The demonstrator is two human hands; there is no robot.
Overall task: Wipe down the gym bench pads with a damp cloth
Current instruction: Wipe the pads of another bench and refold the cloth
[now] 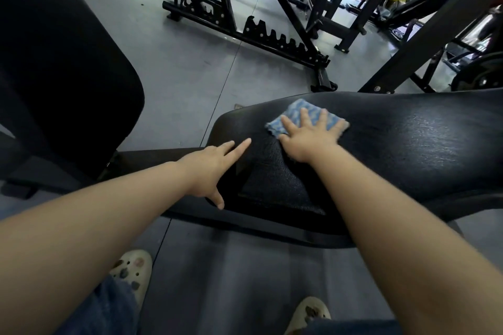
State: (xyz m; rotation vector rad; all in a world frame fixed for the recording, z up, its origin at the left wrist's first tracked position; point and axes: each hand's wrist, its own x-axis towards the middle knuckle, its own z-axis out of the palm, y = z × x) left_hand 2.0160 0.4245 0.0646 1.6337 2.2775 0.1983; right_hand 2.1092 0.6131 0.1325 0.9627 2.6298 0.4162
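A black padded bench pad [408,144] runs from the middle to the right edge of the view. A folded blue-and-white cloth [294,113] lies flat on its left end. My right hand [307,136] presses on the cloth with straight, spread fingers. My left hand [212,168] rests flat on the pad's left edge, fingers straight and thumb pointing down over the near side. A rough, worn patch [275,185] shows on the pad between my hands.
A tall black backrest pad [62,76] stands at the left. An adjustable bench frame [245,27] with notched rails sits on the grey floor [177,62] behind. A black steel upright [435,27] and a weight plate [481,76] are at the right. My feet stand below the pad.
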